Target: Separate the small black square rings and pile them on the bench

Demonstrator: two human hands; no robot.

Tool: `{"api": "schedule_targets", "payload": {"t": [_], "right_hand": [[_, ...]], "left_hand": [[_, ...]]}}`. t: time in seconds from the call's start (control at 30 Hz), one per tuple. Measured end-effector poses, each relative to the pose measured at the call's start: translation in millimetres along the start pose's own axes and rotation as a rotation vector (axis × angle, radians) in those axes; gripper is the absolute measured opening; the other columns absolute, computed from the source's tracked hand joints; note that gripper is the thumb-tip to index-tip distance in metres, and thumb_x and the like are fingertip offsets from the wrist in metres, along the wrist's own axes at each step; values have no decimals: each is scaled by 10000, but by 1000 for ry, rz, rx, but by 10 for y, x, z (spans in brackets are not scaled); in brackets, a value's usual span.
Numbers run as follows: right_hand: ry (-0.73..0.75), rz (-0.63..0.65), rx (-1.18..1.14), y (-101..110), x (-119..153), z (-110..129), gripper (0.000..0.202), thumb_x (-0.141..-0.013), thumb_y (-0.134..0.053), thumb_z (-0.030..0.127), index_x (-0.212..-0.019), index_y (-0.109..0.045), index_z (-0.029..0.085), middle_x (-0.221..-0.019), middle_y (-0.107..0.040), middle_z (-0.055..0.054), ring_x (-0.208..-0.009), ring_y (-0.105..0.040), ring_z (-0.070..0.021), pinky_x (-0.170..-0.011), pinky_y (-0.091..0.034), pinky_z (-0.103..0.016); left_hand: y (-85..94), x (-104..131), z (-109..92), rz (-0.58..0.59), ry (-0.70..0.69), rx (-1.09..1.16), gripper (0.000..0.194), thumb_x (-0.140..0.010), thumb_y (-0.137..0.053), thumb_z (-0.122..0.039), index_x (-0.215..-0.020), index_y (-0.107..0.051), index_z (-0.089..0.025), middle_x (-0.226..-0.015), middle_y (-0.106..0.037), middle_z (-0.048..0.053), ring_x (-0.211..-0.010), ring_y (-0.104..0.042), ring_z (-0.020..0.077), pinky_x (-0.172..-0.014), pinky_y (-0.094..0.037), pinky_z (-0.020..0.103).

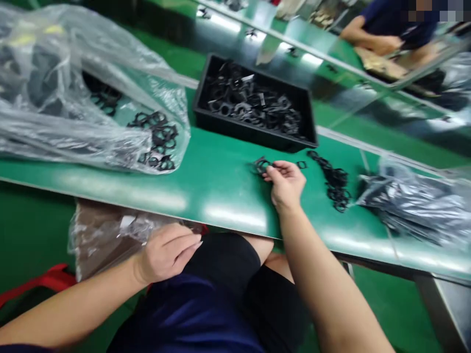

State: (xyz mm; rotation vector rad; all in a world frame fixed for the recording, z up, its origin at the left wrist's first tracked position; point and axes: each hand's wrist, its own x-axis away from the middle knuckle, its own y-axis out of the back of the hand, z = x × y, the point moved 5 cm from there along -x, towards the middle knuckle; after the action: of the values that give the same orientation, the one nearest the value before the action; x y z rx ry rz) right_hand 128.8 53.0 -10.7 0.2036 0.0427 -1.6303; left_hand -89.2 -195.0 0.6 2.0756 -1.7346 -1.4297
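Observation:
Between the thumb and fingers of my right hand [289,184] is a small black plastic ring-shaped part [261,165], held just over the green tabletop [221,181]. A similar black part [301,164] lies right behind that hand. To its right runs a loose row of black ring parts [333,181]. My left hand [171,252] hovers over my lap, below the table edge, its fingers bent together; whether anything is in them is hidden. A black bin [253,132] full of black parts stands beyond my right hand.
A large clear plastic bag [128,142] spills black parts at the left. Another bag of dark parts [423,206] lies at the right. Below the table edge is a brown box with clear plastic [99,240]. Across the conveyor [294,54] sits another person [386,39].

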Motion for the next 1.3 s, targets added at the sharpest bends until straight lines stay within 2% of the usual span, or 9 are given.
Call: {"api": "schedule_targets", "payload": {"t": [0.07, 0.17, 0.23, 0.3, 0.4, 0.53, 0.73, 0.9, 1.3], "right_hand": [[-33, 48, -70, 8, -16, -16, 322, -601, -747, 276, -856, -571, 189, -635, -588, 49, -505, -584, -94, -464, -469, -202], [-75, 93, -155, 23, -23, -21, 340, -605, -749, 262, -883, -562, 202, -655, -590, 55, -502, -566, -84, -468, -455, -203], [-103, 135, -209, 22, -15, -15, 343, -606, -747, 250, -892, -564, 206, -646, -589, 60, -497, -552, -80, -467, -445, -205], [-119, 181, -262, 20, -3, -2, 346, -603, -744, 234, -896, -563, 210, -622, -590, 65, -490, -544, -82, -466, -439, -206], [-147, 219, -316, 32, 15, 2, 343, -594, -750, 225, -881, -563, 211, -601, -595, 66, -478, -542, -83, -453, -431, -204], [-193, 252, -330, 35, -4, -28, 308, -592, -774, 256, -840, -603, 192, -606, -614, 53, -476, -554, -77, -452, -444, -199], [-287, 216, -400, -83, -284, -58, 369, -527, -829, 326, -786, -640, 141, -581, -648, 19, -510, -601, -93, -506, -493, -207], [-335, 354, -398, -289, -418, -53, 389, -516, -838, 334, -794, -661, 126, -554, -651, 14, -484, -587, -82, -497, -488, -197], [-326, 407, -409, -217, -365, -96, 361, -578, -805, 296, -863, -672, 119, -636, -662, -4, -568, -617, -102, -563, -503, -236]], "left_hand": [[-109, -582, -58, 21, -32, 23, 315, -806, -593, -116, -1105, -587, -214, -929, -650, 50, -862, -618, 162, -787, -538, 304], [-466, -1316, 12, 88, -44, -24, 333, -832, -583, -211, -1162, -571, -172, -1096, -606, 98, -1044, -571, 214, -918, -499, 392], [-751, -1654, 92, 169, -100, -62, 464, -804, -626, -263, -1244, -524, -159, -1270, -527, 129, -1174, -497, 265, -994, -441, 468], [-1005, -1851, 174, 269, -173, -89, 514, -785, -652, -275, -1264, -511, -152, -1318, -502, 134, -1218, -458, 280, -1021, -406, 485], [-1243, -1946, 287, 357, -238, -82, 376, -826, -604, -294, -1173, -583, -149, -1182, -598, 117, -1111, -527, 246, -984, -435, 436], [-1338, -1961, 408, 341, -213, -62, 321, -844, -579, -341, -1109, -625, -166, -1072, -640, 93, -1006, -571, 223, -917, -471, 393], [-1197, -2081, 584, 137, -49, -26, 360, -807, -623, -403, -1089, -653, -180, -1001, -653, 80, -926, -604, 209, -848, -490, 343], [-1071, -2133, 674, 22, 14, -55, 341, -799, -633, -389, -1065, -672, -178, -988, -630, 84, -917, -597, 210, -838, -483, 342], [-1156, -2115, 681, 45, -18, -159, 337, -793, -642, -411, -1044, -685, -191, -969, -639, 72, -891, -593, 202, -798, -473, 323]]}}
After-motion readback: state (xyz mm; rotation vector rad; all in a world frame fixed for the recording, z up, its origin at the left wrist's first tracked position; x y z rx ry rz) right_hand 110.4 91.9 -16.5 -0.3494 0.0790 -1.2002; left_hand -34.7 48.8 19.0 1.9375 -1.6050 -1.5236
